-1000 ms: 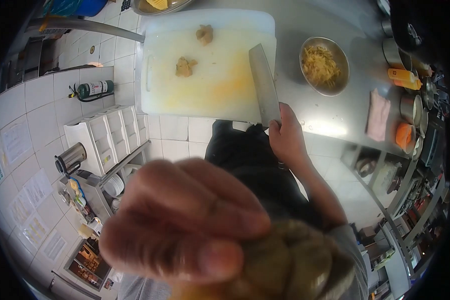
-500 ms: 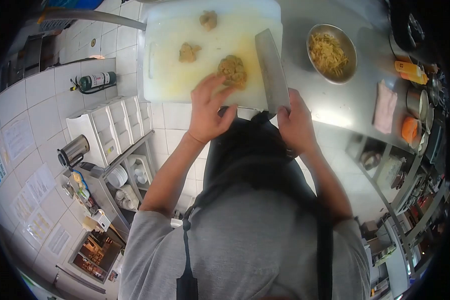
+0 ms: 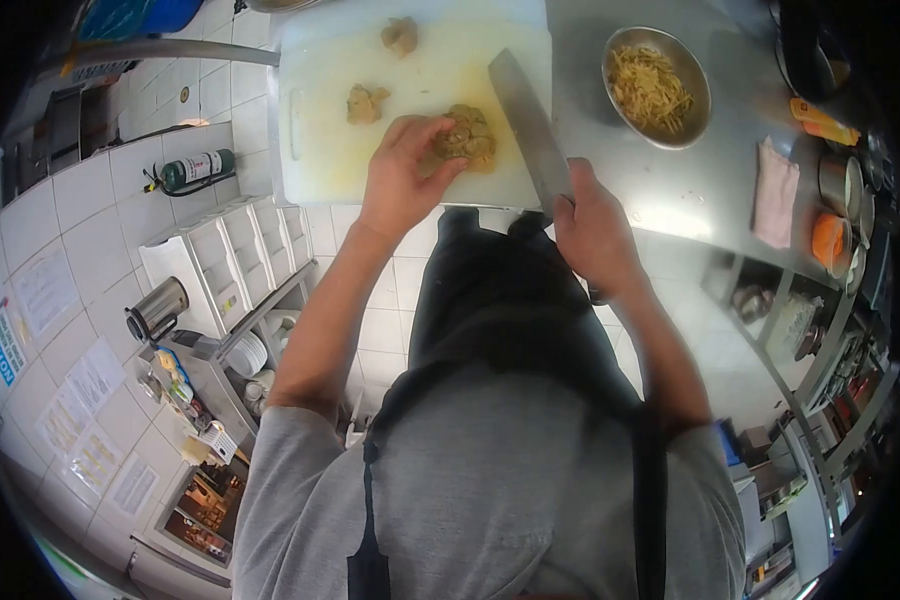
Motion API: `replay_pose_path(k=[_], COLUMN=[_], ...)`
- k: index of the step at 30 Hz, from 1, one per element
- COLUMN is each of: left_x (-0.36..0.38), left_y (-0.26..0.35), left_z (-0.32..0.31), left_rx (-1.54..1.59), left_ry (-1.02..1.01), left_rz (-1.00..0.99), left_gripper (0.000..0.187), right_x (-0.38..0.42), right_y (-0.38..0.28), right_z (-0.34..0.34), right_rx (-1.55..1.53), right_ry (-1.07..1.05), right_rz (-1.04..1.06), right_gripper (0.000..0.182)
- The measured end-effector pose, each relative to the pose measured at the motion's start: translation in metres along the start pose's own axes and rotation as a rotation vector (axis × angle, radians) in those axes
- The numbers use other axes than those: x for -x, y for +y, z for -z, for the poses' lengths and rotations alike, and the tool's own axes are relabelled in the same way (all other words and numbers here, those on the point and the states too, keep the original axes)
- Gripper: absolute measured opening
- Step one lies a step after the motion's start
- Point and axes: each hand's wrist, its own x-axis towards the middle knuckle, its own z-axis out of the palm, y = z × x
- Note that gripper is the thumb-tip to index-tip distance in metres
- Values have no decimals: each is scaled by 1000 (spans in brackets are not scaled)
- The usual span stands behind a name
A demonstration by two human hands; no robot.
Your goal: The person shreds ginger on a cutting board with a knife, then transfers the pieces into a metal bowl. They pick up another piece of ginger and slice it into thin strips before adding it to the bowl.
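My left hand [image 3: 402, 172] has its thumb and fingertips around the left side of a sliced brownish-yellow lump of food [image 3: 470, 140], perhaps a pickled vegetable. Its slices lie bunched on the white cutting board [image 3: 315, 60]. In my right hand [image 3: 598, 222] is the handle of a cleaver [image 3: 530, 128]. The broad blade slants over the board's right side, apart from the slices. Two more brownish lumps rest on the board: one piece [image 3: 366, 103] to the left and another piece [image 3: 399, 36] farther back.
Right of the board, a metal bowl [image 3: 705, 110] holding yellowish strips stands on the steel counter [image 3: 660, 185]. A folded pink cloth [image 3: 775, 195], a yellow bottle [image 3: 823, 122] and an orange container [image 3: 830, 242] are farther right. White drawers [image 3: 225, 265] stand at the left.
My left hand has moved onto the slices, its thumb and fingers closing around their left side. My right hand keeps the cleaver, which is tilted a little more. The whole view has shifted slightly.
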Motion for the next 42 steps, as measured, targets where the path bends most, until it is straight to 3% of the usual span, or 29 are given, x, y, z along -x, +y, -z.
replay_pose_path(k=[7, 9, 13, 19, 22, 38, 42], left_x=[-22, -31, -38, -55, -59, -61, -60], left_y=[12, 16, 27, 35, 30, 33, 37], left_z=[18, 24, 17, 13, 10, 6, 8], left_rx=[-135, -86, -34, -235, -265, -209, -186], left_ry=[-180, -285, -344, -430, -391, -395, -414], left_rz=[-44, -144, -132, -184, -270, -177, -94], left_gripper=[49, 46, 46, 50, 46, 46, 45], right_x=[19, 30, 39, 55, 63, 44, 54], right_y=[-14, -21, -17, -31, -31, -30, -23], right_z=[-4, 0, 0, 3, 0, -8, -4], right_rx=[89, 107, 137, 198, 224, 209, 211], right_ry=[-9, -5, 54, 97, 102, 173, 110], right_rz=[101, 60, 47, 151, 164, 196, 176], right_gripper=[32, 32, 32, 31, 30, 26, 25])
